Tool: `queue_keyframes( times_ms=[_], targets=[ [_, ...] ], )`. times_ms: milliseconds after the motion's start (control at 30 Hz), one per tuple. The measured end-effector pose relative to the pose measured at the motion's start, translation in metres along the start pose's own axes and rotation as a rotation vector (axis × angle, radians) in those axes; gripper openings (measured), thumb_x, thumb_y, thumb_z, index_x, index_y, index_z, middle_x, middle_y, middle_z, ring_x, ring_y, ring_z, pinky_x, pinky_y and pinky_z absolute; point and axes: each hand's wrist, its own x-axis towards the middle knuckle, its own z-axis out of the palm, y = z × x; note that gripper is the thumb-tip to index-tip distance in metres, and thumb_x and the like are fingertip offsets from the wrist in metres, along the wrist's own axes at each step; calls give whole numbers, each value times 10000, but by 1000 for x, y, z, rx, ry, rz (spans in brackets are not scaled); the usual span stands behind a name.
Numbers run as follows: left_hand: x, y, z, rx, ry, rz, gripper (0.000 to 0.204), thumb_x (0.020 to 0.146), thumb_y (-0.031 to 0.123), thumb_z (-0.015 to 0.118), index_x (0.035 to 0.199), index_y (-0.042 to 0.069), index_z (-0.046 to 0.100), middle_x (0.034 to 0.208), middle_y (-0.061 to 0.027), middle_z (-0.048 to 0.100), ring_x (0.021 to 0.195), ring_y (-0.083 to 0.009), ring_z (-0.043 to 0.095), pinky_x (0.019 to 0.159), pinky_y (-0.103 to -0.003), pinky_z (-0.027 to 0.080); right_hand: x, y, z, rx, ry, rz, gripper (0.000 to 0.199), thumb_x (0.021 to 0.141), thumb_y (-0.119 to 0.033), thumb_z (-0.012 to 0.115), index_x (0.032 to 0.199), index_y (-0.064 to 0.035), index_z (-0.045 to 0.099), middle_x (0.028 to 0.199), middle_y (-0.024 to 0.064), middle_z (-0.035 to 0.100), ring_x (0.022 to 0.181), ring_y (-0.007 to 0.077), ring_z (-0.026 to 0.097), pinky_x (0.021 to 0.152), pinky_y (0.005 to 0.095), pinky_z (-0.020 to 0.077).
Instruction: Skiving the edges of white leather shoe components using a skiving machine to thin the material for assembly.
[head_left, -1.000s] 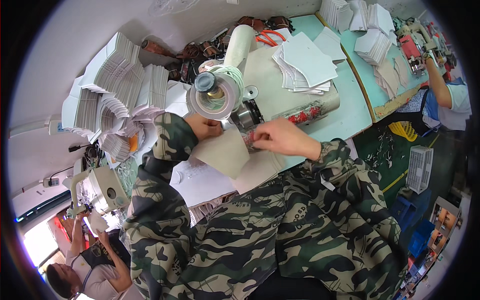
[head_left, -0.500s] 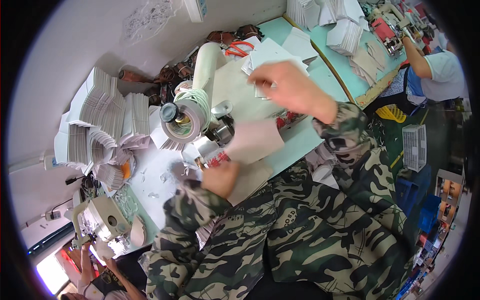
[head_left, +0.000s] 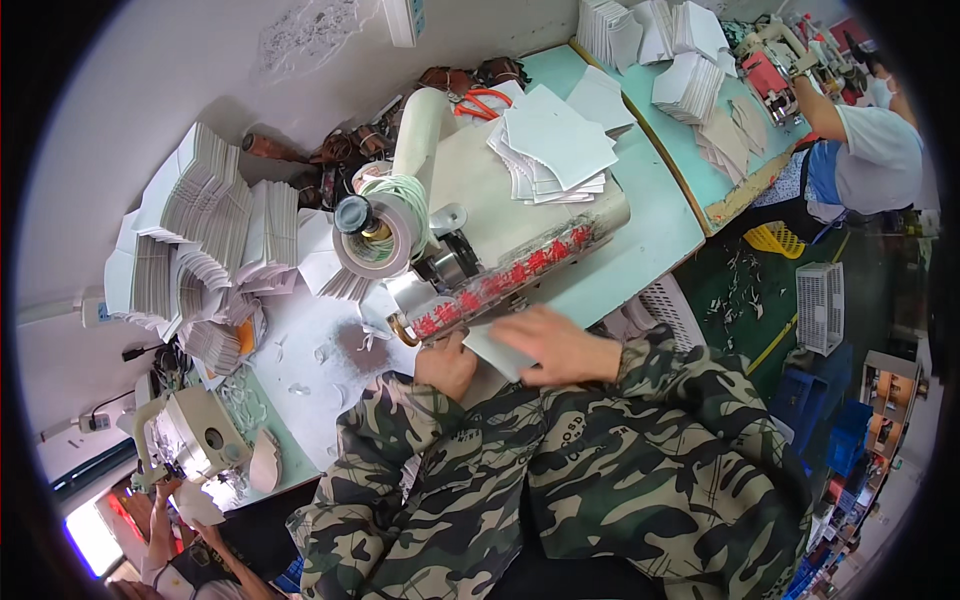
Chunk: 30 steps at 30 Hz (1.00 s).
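Observation:
My right hand (head_left: 552,343) lies flat on a pale folded sheet (head_left: 492,352) at the near edge of the table, fingers spread over it. My left hand (head_left: 446,364) is curled beside it, its fingers gripping the sheet's left side. Both hands sit just in front of a small machine (head_left: 470,270) with a clear guard marked in red (head_left: 505,283). A large roll of white tape (head_left: 380,232) hangs on the machine's left. A stack of cut white sheets (head_left: 555,150) rests on top of the machine behind it.
Fanned stacks of folded white pieces (head_left: 205,245) crowd the left of the table. Orange scissors (head_left: 480,100) lie at the back. More white stacks (head_left: 660,45) sit on the green table (head_left: 690,160) where another person (head_left: 865,150) works. A white basket (head_left: 822,305) stands on the floor.
My right hand came back from the stack on top of the machine down to the table's near edge. It now presses a sheet there, with the left hand beside it.

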Motion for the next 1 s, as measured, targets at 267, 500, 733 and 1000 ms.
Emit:
queue_keyframes(
  times_ms=[267,500,733,1000],
  targets=[
    [4,11,4,147,-98,-152,99,749,145,577,802,70,613,809,-66,616,703,-229,653,534,-362,495,15,10,-80,9,568,35,306,773,-18,569,1076,-7,606,896,160,643,746,359,610,684,441,505],
    [4,23,-30,188,-43,-21,56,769,148,562,773,96,582,764,-56,601,739,-226,614,727,-391,415,62,92,-123,-673,303,336,254,749,-79,638,1001,-49,632,1011,102,633,939,273,585,723,399,490],
    [16,-52,-103,-933,-301,-323,215,871,204,569,963,14,612,740,-89,622,662,-212,587,616,-360,470,64,40,-99,46,413,217,256,767,-180,700,975,-43,642,899,115,662,826,288,646,683,394,502],
    [67,-111,-111,-791,-503,-451,236,843,210,585,860,-19,639,688,-95,609,645,-181,565,634,-320,458,85,36,-65,158,151,185,285,784,-174,688,1013,-12,636,869,136,675,757,298,658,690,380,516]
  ],
)
